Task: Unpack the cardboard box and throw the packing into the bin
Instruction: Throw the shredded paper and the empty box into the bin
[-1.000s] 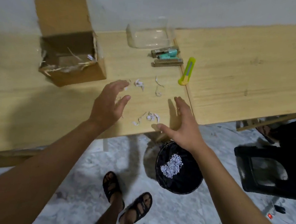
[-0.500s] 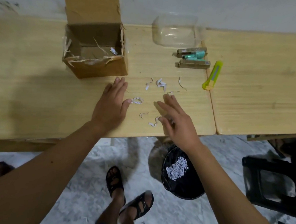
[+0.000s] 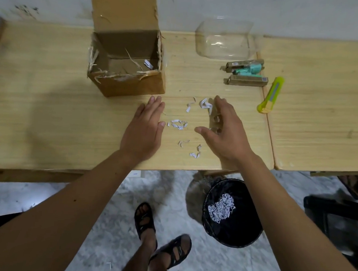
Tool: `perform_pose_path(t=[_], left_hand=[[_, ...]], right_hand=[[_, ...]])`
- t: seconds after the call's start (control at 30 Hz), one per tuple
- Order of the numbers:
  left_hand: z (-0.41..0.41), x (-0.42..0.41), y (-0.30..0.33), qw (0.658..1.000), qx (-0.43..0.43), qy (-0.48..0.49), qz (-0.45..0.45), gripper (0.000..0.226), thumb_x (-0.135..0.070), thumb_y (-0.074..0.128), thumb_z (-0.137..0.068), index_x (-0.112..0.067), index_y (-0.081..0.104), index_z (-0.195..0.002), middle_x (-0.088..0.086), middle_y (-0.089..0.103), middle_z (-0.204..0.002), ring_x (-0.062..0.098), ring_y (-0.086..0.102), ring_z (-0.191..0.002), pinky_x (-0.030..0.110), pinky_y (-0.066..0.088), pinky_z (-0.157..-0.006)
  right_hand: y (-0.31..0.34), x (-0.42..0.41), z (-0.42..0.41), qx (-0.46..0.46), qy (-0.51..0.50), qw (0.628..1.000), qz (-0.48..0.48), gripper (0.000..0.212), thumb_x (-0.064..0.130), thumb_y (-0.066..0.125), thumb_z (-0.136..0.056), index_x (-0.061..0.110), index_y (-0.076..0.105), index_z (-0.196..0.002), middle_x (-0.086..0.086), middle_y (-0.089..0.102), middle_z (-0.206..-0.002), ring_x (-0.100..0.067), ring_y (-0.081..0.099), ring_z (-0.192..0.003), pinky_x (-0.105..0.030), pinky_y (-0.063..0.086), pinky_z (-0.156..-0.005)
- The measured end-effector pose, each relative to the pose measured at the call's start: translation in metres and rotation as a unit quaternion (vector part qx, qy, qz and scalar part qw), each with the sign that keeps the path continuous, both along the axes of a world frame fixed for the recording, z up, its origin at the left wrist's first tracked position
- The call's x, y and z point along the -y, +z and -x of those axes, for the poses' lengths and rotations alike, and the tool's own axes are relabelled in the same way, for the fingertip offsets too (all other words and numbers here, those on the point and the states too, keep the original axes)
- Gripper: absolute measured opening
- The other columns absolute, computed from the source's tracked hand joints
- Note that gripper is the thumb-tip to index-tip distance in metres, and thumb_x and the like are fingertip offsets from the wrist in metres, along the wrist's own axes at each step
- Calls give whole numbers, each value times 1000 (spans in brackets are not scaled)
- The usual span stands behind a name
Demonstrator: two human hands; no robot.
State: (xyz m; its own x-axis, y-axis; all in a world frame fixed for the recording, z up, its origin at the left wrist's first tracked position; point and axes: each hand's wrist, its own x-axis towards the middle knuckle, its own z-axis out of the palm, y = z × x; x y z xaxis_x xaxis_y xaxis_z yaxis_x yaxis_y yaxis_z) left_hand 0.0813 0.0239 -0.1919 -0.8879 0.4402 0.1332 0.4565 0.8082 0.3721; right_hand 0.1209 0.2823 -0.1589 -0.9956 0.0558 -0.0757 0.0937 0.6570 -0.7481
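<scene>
Hands [image 3: 144,131] flat on table [image 3: 49,110], paper shreds [image 3: 177,124] between

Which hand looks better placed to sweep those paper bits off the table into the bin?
Probably the left hand: it lies flat left of the paper shreds, and the bin stands below the table edge on the right, beneath the right hand.

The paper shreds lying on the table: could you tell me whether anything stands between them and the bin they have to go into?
Nothing visible does. The paper shreds lie on the table between the left hand and right hand. The table's near edge is bare, and the open bin stands on the floor just below it.
</scene>
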Motion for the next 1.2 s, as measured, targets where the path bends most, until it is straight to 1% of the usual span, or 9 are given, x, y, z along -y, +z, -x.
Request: perform_pose_path(t=[0.07,0.2,0.3,0.43,0.53,0.77,0.9,1.0,1.2], left_hand=[[0,0,0,1000,4,3,-4,56,-22,34,-105,1,38,-155,13,33,-167,25,20,-160,43,17,-130],[-2,-1,3,1000,8,9,-13,54,-21,36,-105,0,39,-155,13,33,-167,23,20,-160,42,16,-130],[-3,-1,5,1000,6,11,-16,54,-20,38,-106,0,38,-156,12,32,-168,23,20,-160,41,15,-130],[-3,-1,5,1000,10,11,-18,53,-19,37,-106,0,38,-156,12,31,-168,22,19,-160,41,14,-131],[-3,-1,4,1000,14,10,-16,54,-19,35,-106,0,37,-157,12,31,-168,22,19,-160,41,15,-130],[-4,-2,5,1000,12,14,-13,54,-16,37,-105,0,36,-157,12,32,-168,22,19,-160,43,16,-130],[-5,-2,4,1000,7,14,-12,54,-18,34,-105,1,38,-156,14,33,-167,24,21,-159,43,16,-130],[-6,-3,4,1000,9,12,-19,54,-18,34,-105,2,39,-155,15,34,-167,25,22,-159,43,15,-130],[-7,-4,6,999,7,21,-40,52,-15,39,-105,2,40,-154,14,35,-166,24,22,-159,35,9,-130]], right_hand=[[4,7,3,-28,23,999,7,80,34,83,-84,22,43,-153,10,54,-136,-10,58,-107,-22,49,-88],[6,18,7,-59,28,995,73,59,28,84,-83,22,63,-137,8,68,-114,-10,63,-83,-38,57,-81],[9,20,17,-72,27,995,60,70,49,83,-77,23,62,-139,7,61,-141,-13,63,-121,-39,54,-102],[14,28,30,15,114,993,11,92,60,89,-67,34,53,-148,7,39,-164,-10,27,-155,-34,26,-125],[7,32,32,-2,184,983,-25,76,51,92,-69,27,67,-137,4,50,-157,-17,30,-154,-44,26,-125],[4,21,22,-61,196,978,-24,40,25,85,-81,24,77,-120,5,75,-115,-17,59,-120,-33,46,-103],[13,33,15,-89,213,972,-36,48,38,83,-82,23,73,-127,7,73,-123,2,50,-112,-26,39,-105],[10,35,9,-93,257,958,-88,38,49,81,-81,32,78,-115,12,70,-126,-13,51,-120,-33,41,-105],[3,6,-16,-104,230,963,-95,15,20,79,-83,21,83,-98,8,74,-112,-22,61,-111,-41,55,-87]])
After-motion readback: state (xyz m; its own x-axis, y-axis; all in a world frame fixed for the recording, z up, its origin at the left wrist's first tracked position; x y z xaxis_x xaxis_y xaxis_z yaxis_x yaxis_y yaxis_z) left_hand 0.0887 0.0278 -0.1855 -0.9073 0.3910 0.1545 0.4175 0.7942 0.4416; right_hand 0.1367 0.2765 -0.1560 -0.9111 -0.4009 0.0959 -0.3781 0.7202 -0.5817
